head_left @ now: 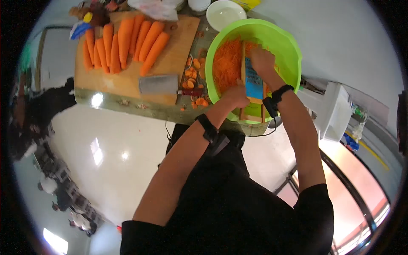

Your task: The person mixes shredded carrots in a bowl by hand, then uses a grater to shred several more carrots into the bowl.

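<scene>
A wooden-framed grater with a blue plate point(253, 86) leans inside a large lime-green basin point(290, 49). My left hand point(238, 95) is closed on the wooden side of the grater's lower end. Higher up on the blue plate, my right hand point(262, 60) presses down with its fingers curled; what they hold is hidden beneath them. Shredded carrot point(226, 63) fills the left part of the basin, beside and behind the grater.
Several peeled carrots point(125, 40) lie on a wooden cutting board point(114, 83) to the left. A cleaver point(159, 84) rests near the board's front edge. Carrot slices point(191, 78) are scattered between board and basin. A white bowl point(226, 16) stands behind.
</scene>
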The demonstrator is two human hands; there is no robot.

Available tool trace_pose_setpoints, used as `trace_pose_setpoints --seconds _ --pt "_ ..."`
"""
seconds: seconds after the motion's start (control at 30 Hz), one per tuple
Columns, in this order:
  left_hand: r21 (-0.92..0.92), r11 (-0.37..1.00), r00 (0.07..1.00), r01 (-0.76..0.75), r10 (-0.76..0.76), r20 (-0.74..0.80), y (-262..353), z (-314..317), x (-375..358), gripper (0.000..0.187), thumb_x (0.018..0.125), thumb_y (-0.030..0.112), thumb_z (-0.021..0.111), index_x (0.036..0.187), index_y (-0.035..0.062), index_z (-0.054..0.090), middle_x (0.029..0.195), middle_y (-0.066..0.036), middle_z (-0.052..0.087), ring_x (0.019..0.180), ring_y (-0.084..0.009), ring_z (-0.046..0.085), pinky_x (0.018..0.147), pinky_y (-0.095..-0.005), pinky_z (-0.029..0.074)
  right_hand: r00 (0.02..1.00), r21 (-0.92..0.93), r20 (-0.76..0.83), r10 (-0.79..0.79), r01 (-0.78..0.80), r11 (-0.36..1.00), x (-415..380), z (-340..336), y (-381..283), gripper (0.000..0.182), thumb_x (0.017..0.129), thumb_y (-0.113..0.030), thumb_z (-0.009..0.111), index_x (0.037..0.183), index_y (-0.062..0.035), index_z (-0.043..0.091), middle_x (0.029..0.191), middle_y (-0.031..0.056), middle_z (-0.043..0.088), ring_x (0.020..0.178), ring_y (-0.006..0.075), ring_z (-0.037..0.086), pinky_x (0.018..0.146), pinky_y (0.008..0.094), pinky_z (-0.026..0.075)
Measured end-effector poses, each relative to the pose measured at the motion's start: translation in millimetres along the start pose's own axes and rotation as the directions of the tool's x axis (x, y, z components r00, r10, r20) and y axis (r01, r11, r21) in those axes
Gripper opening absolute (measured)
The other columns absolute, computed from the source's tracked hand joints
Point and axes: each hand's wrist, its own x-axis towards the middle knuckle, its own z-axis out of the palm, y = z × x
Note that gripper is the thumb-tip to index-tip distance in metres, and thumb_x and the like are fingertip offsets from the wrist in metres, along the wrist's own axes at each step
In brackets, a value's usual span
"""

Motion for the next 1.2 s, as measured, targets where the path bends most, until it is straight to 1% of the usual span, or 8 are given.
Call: trace_pose_setpoints --seconds 0.2,0.3,0.4,0.5,0.57,0.9,1.0,1.2 --pt "0.040 0.980 0.978 -0.196 0.199 -0.058 -28 23 26 0.036 0.074 0.009 0.059 0.106 -0.0073 0.062 0.105 -0.031 0.065 0.097 -0.0451 0.064 0.082 -0.0483 0.053 0.996 0.044 0.092 -0.003 -0.001 0.999 -25 -31 -15 0.022 0.089 -0.021 0.054 0.089 -0.0034 0.067 0.085 0.0148 0.066 0.073 0.0330 0.070 0.058 0.0507 0.054" --pt "-0.075 0.997 1.000 0.010 -0.011 -0.007 2 -3 -7 0.044 0.074 0.009 0.061 0.115 -0.0074 0.056 0.103 -0.031 0.065 0.097 -0.0454 0.064 0.082 -0.0476 0.053 0.979 0.072 0.192 0.072 -0.087 0.994 -79 -62 -33 0.026 0.092 -0.025 0.053 0.089 -0.0030 0.065 0.082 0.0144 0.066 0.069 0.0337 0.070 0.055 0.0498 0.053" --pt "0.057 0.971 0.967 -0.232 0.224 0.117 -12 1 8 0.060 0.076 0.011 0.060 0.128 -0.0103 0.040 0.099 -0.032 0.064 0.097 -0.0446 0.064 0.081 -0.0471 0.053 0.938 0.145 0.247 0.245 -0.285 0.947 -120 -78 -44 0.026 0.093 -0.026 0.053 0.088 -0.0028 0.065 0.081 0.0144 0.066 0.066 0.0332 0.070 0.052 0.0485 0.053" --pt "0.006 0.993 0.992 -0.120 0.120 -0.027 2 -7 -14 0.058 0.078 0.012 0.058 0.130 -0.0069 0.040 0.100 -0.031 0.065 0.097 -0.0436 0.065 0.082 -0.0472 0.053 0.933 0.148 0.255 0.254 -0.297 0.943 -131 -80 -47 0.025 0.094 -0.031 0.054 0.093 -0.0062 0.054 0.065 0.0147 0.065 0.058 0.0335 0.067 0.051 0.0478 0.051" --pt "-0.046 0.997 0.997 -0.069 0.068 -0.019 2 -6 -15 0.050 0.079 0.012 0.058 0.124 -0.0039 0.047 0.102 -0.029 0.065 0.099 -0.0431 0.064 0.083 -0.0474 0.053 0.997 0.095 0.069 -0.019 0.012 0.995 -123 -61 -36 0.017 0.086 -0.017 0.057 0.080 -0.0034 0.066 0.072 0.0149 0.064 0.067 0.0307 0.069 0.051 0.0458 0.052" --pt "0.015 0.980 0.980 -0.197 0.196 0.040 -21 3 5 0.071 0.079 0.013 0.059 0.130 -0.0228 0.027 0.103 -0.030 0.066 0.099 -0.0403 0.066 0.082 -0.0443 0.053 0.989 -0.071 -0.129 -0.070 0.062 0.996 -1 0 -9 0.007 0.078 -0.011 0.063 0.075 -0.0052 0.066 0.073 0.0124 0.063 0.065 0.0292 0.069 0.048 0.0396 0.052" --pt "0.014 0.999 0.997 -0.037 0.036 0.068 -15 6 8 0.042 0.074 0.013 0.060 0.114 0.0008 0.062 0.105 -0.027 0.066 0.099 -0.0421 0.064 0.086 -0.0477 0.051 0.994 -0.019 0.039 0.106 -0.106 0.994 8 0 -12 0.014 0.081 -0.015 0.061 0.085 -0.0024 0.065 0.075 0.0152 0.066 0.068 0.0349 0.069 0.053 0.0453 0.053" --pt "-0.068 0.998 1.000 0.015 -0.015 0.005 11 -13 -19 0.050 0.074 0.011 0.058 0.117 -0.0133 0.049 0.097 -0.034 0.064 0.092 -0.0458 0.064 0.079 -0.0484 0.052 0.949 0.315 0.246 0.195 -0.269 0.910 -40 -49 -8 0.036 0.096 -0.035 0.050 0.101 -0.0003 0.059 0.082 0.0242 0.068 0.081 0.0420 0.067 0.070 0.0531 0.052"
